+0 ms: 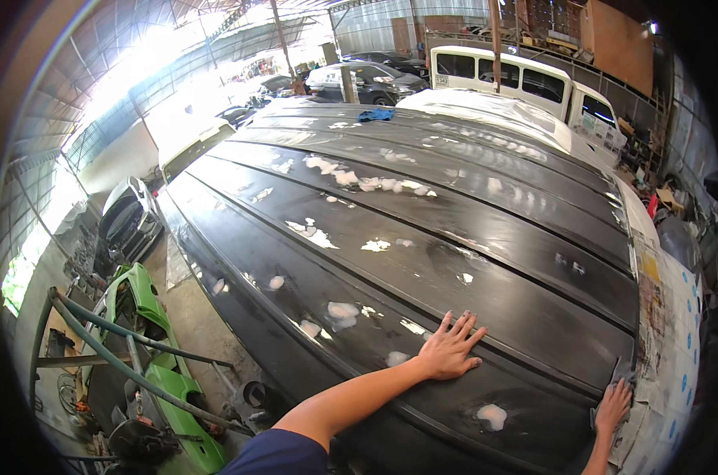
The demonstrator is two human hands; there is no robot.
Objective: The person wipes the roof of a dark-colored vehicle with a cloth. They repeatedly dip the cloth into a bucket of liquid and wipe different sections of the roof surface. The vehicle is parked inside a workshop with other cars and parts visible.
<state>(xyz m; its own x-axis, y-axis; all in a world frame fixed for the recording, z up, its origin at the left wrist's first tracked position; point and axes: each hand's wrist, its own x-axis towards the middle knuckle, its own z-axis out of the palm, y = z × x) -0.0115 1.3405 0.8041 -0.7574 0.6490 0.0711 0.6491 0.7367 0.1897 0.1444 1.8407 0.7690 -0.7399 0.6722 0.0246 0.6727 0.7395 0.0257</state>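
Observation:
Beneath both hands spreads the black ribbed roof of a vehicle (525,317), marked with pale filler patches and bare white spots. My left hand (451,348) lies flat on it, fingers spread and holding nothing, beside a raised rib. At the roof's right edge, my right hand (614,405) presses down on a dark grey sheet (625,370) that looks like sandpaper; it shows past the fingertips and beside the thumb. A round pinkish filler patch (492,416) sits between the hands, nearer the lower edge.
Masking paper (669,348) covers the side along the right edge. A blue cloth (376,115) rests at the roof's far end. On the left stand a green metal frame (129,360) and green car body parts (186,396). A white van (525,75) and dark cars (367,79) are parked behind.

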